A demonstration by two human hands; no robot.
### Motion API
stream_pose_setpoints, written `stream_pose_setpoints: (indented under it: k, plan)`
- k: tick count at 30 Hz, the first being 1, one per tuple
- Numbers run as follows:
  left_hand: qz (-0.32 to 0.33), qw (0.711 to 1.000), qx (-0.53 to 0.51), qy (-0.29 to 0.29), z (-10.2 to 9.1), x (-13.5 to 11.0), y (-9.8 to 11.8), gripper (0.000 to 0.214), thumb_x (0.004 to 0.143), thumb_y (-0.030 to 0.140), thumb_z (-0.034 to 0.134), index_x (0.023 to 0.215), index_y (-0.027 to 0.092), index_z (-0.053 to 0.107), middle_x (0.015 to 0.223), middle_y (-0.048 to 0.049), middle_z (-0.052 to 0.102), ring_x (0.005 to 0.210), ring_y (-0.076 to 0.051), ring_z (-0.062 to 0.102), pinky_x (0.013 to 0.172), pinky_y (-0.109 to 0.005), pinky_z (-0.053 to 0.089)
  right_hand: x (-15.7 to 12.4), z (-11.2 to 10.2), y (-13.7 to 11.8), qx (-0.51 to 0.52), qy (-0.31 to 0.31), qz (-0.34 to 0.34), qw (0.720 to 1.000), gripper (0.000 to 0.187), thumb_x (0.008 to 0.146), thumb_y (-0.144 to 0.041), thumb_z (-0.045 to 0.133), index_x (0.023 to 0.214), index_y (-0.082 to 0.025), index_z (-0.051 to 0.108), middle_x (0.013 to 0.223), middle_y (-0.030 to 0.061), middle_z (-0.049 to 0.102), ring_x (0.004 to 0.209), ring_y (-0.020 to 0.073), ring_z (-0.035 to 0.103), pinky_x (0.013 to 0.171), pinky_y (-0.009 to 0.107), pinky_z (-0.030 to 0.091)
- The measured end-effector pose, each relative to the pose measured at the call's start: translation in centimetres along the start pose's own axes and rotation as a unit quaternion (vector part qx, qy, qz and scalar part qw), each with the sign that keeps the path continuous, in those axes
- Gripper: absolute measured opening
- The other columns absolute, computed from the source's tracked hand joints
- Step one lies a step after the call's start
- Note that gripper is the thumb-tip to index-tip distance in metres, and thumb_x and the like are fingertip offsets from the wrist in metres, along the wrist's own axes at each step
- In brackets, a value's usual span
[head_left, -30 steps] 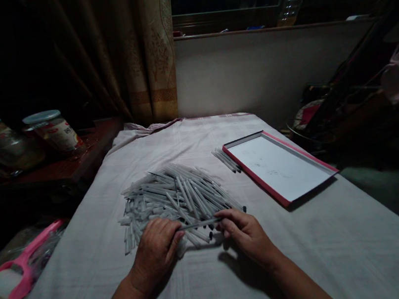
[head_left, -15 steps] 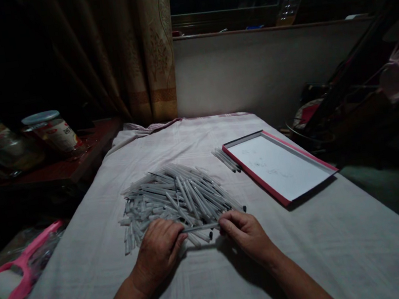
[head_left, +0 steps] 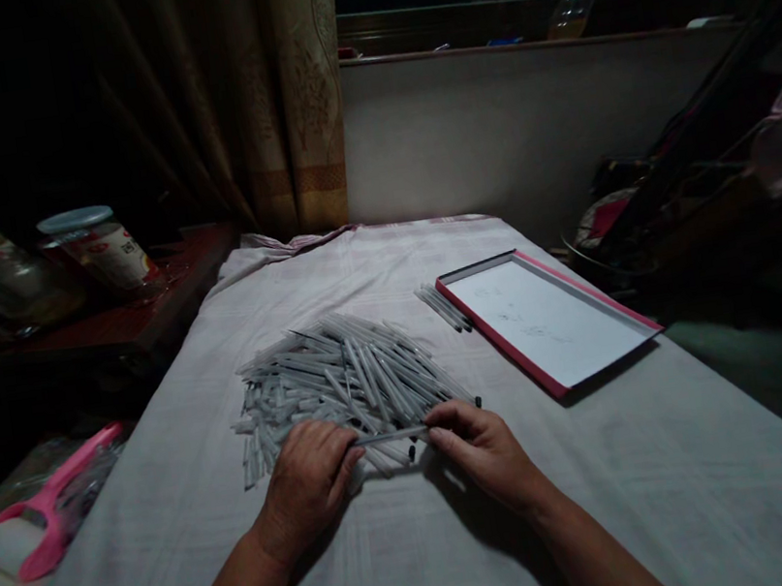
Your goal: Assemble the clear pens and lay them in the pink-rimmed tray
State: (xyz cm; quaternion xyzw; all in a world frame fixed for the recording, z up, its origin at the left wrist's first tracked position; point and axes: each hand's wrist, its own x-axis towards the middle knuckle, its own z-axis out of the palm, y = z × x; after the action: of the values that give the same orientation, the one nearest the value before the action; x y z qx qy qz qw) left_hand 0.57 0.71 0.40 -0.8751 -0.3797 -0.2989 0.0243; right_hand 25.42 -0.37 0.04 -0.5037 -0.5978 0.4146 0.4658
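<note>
Between my two hands a slim pen (head_left: 389, 437) is held level, just in front of a heap of pens. My left hand (head_left: 311, 471) pinches its left end, and my right hand (head_left: 479, 446) grips the right end between thumb and fingers. Both tips of the pen are covered by my fingers. The pile of clear and grey pens (head_left: 345, 378) lies loosely on the pale checked cloth (head_left: 402, 565). A few dark caps show along its near and right edges.
Right of the heap lies a shallow red-rimmed box lid (head_left: 557, 322) with a white inside. A small row of pens (head_left: 443, 309) rests against its left side. Jars (head_left: 101, 248) stand on a dark side table, and a pink-handled item (head_left: 55, 500) sits at lower left.
The view has tilted slightly, so most things sit a little higher in the picture. Both hands keep hold of the same pen in nearly the same place.
</note>
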Motion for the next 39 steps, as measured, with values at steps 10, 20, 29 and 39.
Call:
stream_pose_setpoints:
  k: [10, 20, 29, 39]
  plan:
    - [0.0, 1.0, 0.008, 0.009, -0.2, 0.1, -0.4, 0.022, 0.101, 0.03, 0.043, 0.093, 0.019, 0.06, 0.079, -0.0029, 0.065, 0.075, -0.019, 0.057, 0.073, -0.033, 0.042, 0.5, -2.8, 0.8, -0.062, 0.018, 0.058, 0.996, 0.023, 0.079, -0.039, 0.062, 0.076, -0.017, 0.071, 0.067, 0.0037, 0.068, 0.062, 0.0173, 0.061, 0.058, 0.028, 0.047]
    - [-0.011, 1.0, -0.004, -0.003, -0.2, 0.0, -0.2, 0.02, 0.1, 0.032, 0.046, 0.095, 0.02, 0.061, 0.081, -0.0032, 0.066, 0.075, -0.019, 0.057, 0.072, -0.033, 0.042, 0.4, -3.2, 0.4, -0.173, -0.048, 0.031, 0.983, 0.022, 0.083, -0.031, 0.057, 0.088, -0.02, 0.076, 0.082, 0.0059, 0.077, 0.077, 0.0231, 0.071, 0.071, 0.032, 0.052]
    - [0.006, 1.0, -0.008, -0.015, -0.1, 0.2, 0.3, 0.02, 0.1, 0.031, 0.045, 0.098, 0.019, 0.061, 0.083, -0.0037, 0.067, 0.078, -0.02, 0.059, 0.074, -0.034, 0.044, -0.1, -1.8, -0.4, -0.105, -0.048, -0.026, 0.993, 0.019, 0.084, -0.03, 0.06, 0.085, -0.019, 0.076, 0.077, 0.0056, 0.075, 0.071, 0.0193, 0.067, 0.067, 0.03, 0.051]
    - [-0.097, 0.985, 0.107, 0.091, -1.5, -0.7, -4.0, 0.017, 0.099, 0.03, 0.047, 0.107, 0.021, 0.058, 0.097, -0.0069, 0.069, 0.091, -0.025, 0.064, 0.081, -0.038, 0.048, 1.3, -4.4, 0.2, -0.006, 0.237, 0.045, 0.97, 0.028, 0.075, -0.045, 0.067, 0.073, -0.017, 0.07, 0.064, 0.0041, 0.067, 0.055, 0.0148, 0.055, 0.052, 0.027, 0.046]
